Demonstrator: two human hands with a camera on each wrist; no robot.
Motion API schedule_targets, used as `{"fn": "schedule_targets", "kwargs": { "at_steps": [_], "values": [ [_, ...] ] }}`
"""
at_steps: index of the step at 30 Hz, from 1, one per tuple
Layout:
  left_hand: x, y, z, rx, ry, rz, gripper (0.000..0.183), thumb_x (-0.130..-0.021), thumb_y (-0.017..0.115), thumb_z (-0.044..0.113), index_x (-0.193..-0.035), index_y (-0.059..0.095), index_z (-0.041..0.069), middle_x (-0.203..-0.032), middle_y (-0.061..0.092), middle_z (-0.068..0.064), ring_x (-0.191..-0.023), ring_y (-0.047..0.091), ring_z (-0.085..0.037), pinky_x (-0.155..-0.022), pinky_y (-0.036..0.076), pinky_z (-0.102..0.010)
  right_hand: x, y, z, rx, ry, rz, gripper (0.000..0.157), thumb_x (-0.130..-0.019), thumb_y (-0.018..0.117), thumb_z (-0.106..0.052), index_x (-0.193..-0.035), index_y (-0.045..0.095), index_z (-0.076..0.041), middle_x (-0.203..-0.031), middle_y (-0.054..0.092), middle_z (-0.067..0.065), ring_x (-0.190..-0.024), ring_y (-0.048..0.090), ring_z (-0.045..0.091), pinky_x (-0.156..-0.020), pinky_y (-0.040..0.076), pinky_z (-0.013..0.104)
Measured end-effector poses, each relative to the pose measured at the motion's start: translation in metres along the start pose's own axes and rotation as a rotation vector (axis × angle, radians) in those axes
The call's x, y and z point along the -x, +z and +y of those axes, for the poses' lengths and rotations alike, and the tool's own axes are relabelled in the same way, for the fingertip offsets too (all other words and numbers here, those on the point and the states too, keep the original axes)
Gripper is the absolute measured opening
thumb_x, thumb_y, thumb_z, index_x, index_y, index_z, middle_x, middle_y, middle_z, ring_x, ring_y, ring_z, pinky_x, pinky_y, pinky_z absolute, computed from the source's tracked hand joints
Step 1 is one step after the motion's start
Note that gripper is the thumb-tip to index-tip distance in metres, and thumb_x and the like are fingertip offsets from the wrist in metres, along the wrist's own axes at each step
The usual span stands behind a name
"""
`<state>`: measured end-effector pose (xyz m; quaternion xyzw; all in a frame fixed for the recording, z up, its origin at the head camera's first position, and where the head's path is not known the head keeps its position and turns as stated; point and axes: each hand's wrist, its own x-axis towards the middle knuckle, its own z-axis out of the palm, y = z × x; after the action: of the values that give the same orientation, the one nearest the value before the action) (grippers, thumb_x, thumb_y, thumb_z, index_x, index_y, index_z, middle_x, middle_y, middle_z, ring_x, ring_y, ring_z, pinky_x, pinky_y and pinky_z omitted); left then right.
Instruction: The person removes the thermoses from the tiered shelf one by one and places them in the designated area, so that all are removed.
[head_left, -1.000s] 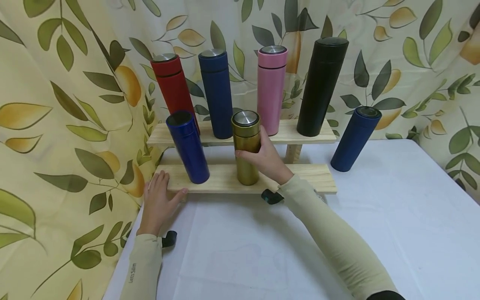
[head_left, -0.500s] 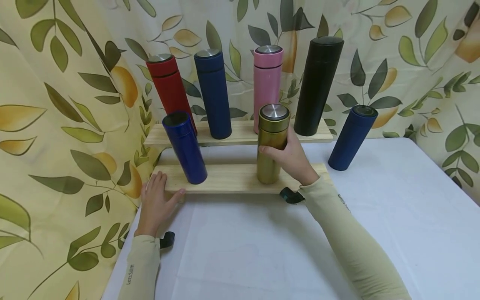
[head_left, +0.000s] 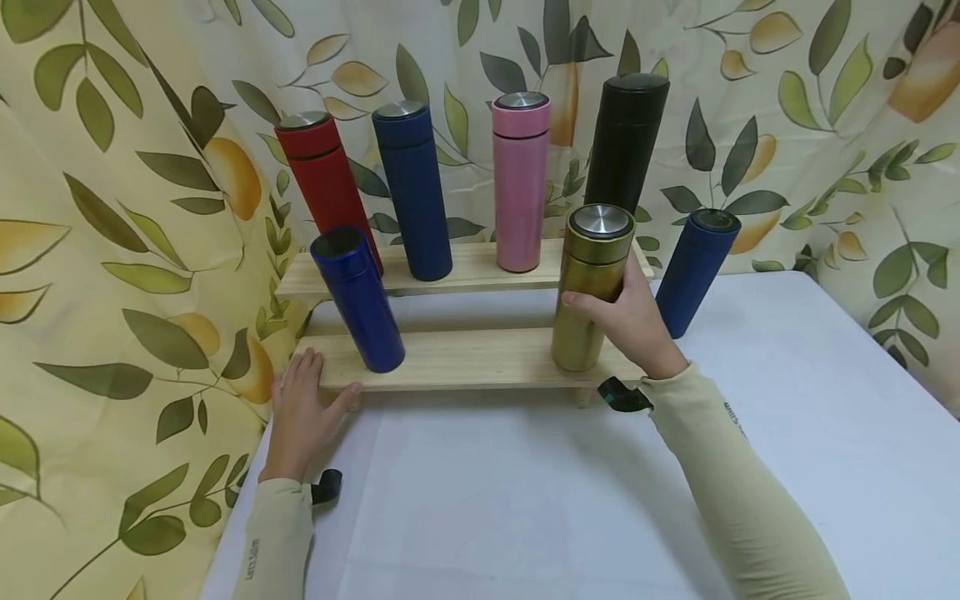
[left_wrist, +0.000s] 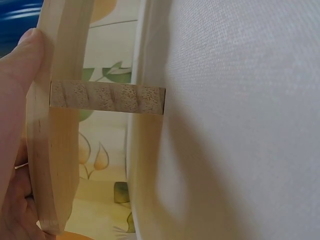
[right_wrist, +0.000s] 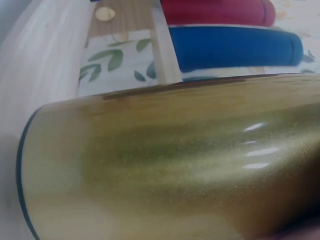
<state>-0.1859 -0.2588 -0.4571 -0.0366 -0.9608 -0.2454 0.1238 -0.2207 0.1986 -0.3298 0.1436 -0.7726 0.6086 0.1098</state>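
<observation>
My right hand (head_left: 637, 321) grips a gold thermos flask (head_left: 585, 325), fingers behind it and thumb across its front. The flask stands nearly upright over the right part of a two-tier wooden stand's lower board (head_left: 465, 358). In the right wrist view, the gold flask (right_wrist: 165, 160) fills the middle, its dark-ringed base at the pale board. My left hand (head_left: 303, 408) holds the left end of the lower board, thumb at the front edge. The left wrist view shows the thumb (left_wrist: 27, 52) on the board (left_wrist: 62, 160). A shiny blue flask (head_left: 360, 300) stands on the lower board's left part.
On the upper board (head_left: 472, 258) stand a red flask (head_left: 326, 175), a navy flask (head_left: 412, 192), a pink flask (head_left: 521, 183) and a tall black flask (head_left: 626, 142). Another navy flask (head_left: 693, 275) stands on the white-covered table (head_left: 810, 375), right of the stand. A leaf-patterned curtain (head_left: 180, 250) hangs behind and left.
My right hand has carried the gold flask rightward along the lower board, from near the middle to near its right end. The left hand stays at the board's left end. The view shifts slightly.
</observation>
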Motion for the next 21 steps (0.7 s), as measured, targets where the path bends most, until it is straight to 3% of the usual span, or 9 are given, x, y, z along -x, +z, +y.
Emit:
{"fn": "schedule_targets", "kwargs": {
  "at_steps": [6, 14, 21],
  "values": [
    [0.002, 0.001, -0.003, 0.01, 0.002, 0.003, 0.093, -0.103, 0.067, 0.053, -0.159, 0.035, -0.014, -0.169, 0.027, -0.032, -0.159, 0.016, -0.048, -0.126, 0.001, -0.065, 0.007, -0.024, 0.003, 0.052, -0.022, 0.05, 0.08, -0.094, 0.076, -0.015, -0.16, 0.031, -0.015, -0.141, 0.049, 0.005, -0.126, 0.05, 0.022, -0.106, 0.043, 0.052],
    [0.003, 0.002, -0.002, 0.014, -0.011, 0.0, 0.094, -0.102, 0.068, 0.052, -0.159, 0.034, -0.014, -0.17, 0.026, -0.032, -0.159, 0.015, -0.048, -0.126, 0.0, -0.065, 0.018, -0.058, 0.009, 0.103, 0.014, 0.132, 0.079, -0.097, 0.074, -0.015, -0.162, 0.03, -0.025, -0.139, 0.049, -0.001, -0.127, 0.051, 0.022, -0.108, 0.044, 0.067],
    [0.002, 0.001, -0.001, 0.009, 0.003, 0.009, 0.094, -0.102, 0.068, 0.052, -0.159, 0.035, -0.014, -0.17, 0.026, -0.032, -0.159, 0.017, -0.048, -0.126, 0.001, -0.066, 0.027, -0.084, 0.014, 0.146, 0.052, 0.198, 0.068, -0.098, 0.072, -0.017, -0.155, 0.037, -0.029, -0.135, 0.05, -0.005, -0.123, 0.051, 0.019, -0.101, 0.045, 0.051]
  ]
}}
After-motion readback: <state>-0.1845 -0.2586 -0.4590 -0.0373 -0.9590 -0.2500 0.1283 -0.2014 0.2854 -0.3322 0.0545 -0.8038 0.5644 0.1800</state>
